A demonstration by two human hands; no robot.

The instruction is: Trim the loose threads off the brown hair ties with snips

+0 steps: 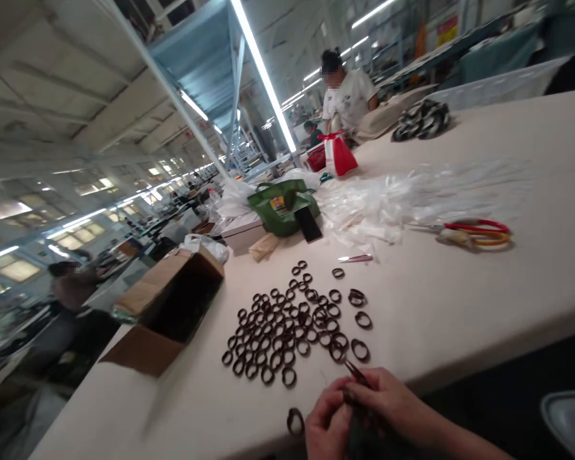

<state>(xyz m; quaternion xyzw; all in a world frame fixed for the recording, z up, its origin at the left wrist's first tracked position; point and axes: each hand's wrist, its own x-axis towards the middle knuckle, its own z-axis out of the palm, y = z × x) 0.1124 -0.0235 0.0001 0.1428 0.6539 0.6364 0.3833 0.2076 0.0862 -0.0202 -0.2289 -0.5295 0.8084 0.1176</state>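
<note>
Both hands are close together at the table's front edge. My right hand [388, 396] is closed on a small dark two-pronged tool [357, 372], whose points face up and to the left; whether it is snips or tweezers I cannot tell. My left hand [326, 418] has its fingers pinched against something small and dark, mostly hidden by the fingers. Just left of that hand, a single dark ring [296, 421] stands apart. Beyond the hands, many dark brown rings [278, 342] lie spread in a loose cluster, a few of them overlapping.
An open cardboard box [146, 348] stands to the left. Behind the rings are a green bag [273, 207], a black phone [308, 225], clear plastic bags [393, 198] and a pink-handled tool [357, 258]. Red-and-orange-handled scissors [479, 233] lie right. A person in white [349, 96] works across the table.
</note>
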